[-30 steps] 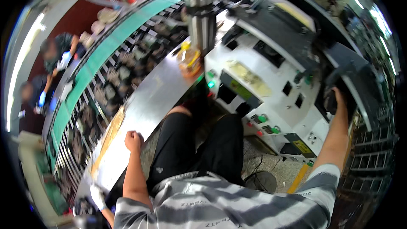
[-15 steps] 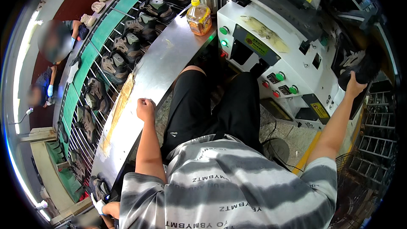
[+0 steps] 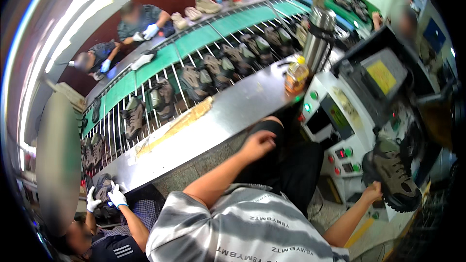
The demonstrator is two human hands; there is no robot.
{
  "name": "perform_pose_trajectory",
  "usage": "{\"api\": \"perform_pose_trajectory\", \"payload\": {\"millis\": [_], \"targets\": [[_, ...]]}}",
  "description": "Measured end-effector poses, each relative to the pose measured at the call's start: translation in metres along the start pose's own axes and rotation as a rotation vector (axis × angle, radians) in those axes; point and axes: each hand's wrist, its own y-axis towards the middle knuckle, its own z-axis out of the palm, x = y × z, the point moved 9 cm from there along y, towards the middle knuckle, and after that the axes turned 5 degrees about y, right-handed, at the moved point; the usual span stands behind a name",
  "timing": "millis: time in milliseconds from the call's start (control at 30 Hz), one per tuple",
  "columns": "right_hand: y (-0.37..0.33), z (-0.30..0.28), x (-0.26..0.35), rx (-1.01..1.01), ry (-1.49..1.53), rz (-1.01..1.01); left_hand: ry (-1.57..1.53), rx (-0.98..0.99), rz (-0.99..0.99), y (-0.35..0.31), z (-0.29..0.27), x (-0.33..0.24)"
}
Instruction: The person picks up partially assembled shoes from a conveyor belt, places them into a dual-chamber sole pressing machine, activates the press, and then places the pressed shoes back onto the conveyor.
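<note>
A brown and black lace-up shoe (image 3: 395, 177) with a thick black sole is in my right hand (image 3: 372, 192), at the right side of the white machine (image 3: 323, 87). The fingers close on the sole's edge, and the shoe is tilted with its toe toward the lower right. Behind it are dark parts of the machine that I cannot make out well. My left hand (image 3: 260, 145) hangs over my lap near the metal table edge. Its fingers are curled, and I see nothing in them.
Along the rack of metal bars (image 3: 180, 80) stand several similar shoes, with a green belt (image 3: 160, 65) beyond. On the metal table (image 3: 233, 102) are a bottle of orange drink (image 3: 296, 75) and a steel flask (image 3: 319, 36). A gloved co-worker (image 3: 116, 196) handles a shoe at the lower left.
The view has turned rightward. The shoe in my right hand has come nearer from the machine's far right side, now showing its upper. My left hand has left the table edge for my lap.
</note>
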Motion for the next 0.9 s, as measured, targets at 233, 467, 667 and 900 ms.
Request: {"api": "perform_pose_trajectory", "payload": {"millis": [233, 467, 667, 900], "targets": [[-0.2, 0.328, -0.05, 0.673, 0.522, 0.806, -0.584, 0.214, 0.177, -0.024, 0.016, -0.087], [-0.454, 0.552, 0.014, 1.944, -0.193, 0.443, -0.794, -0.529, 0.175, -0.154, -0.208, -0.038], [-0.581, 0.583, 0.005, 2.137, 0.174, 0.558, -0.159, -1.423, 0.004, -0.325, -0.304, 0.049], [-0.566, 0.563, -0.104, 1.857, -0.173, 0.631, 0.24, -1.57, -0.124, -0.321, -0.338, 0.102]]}}
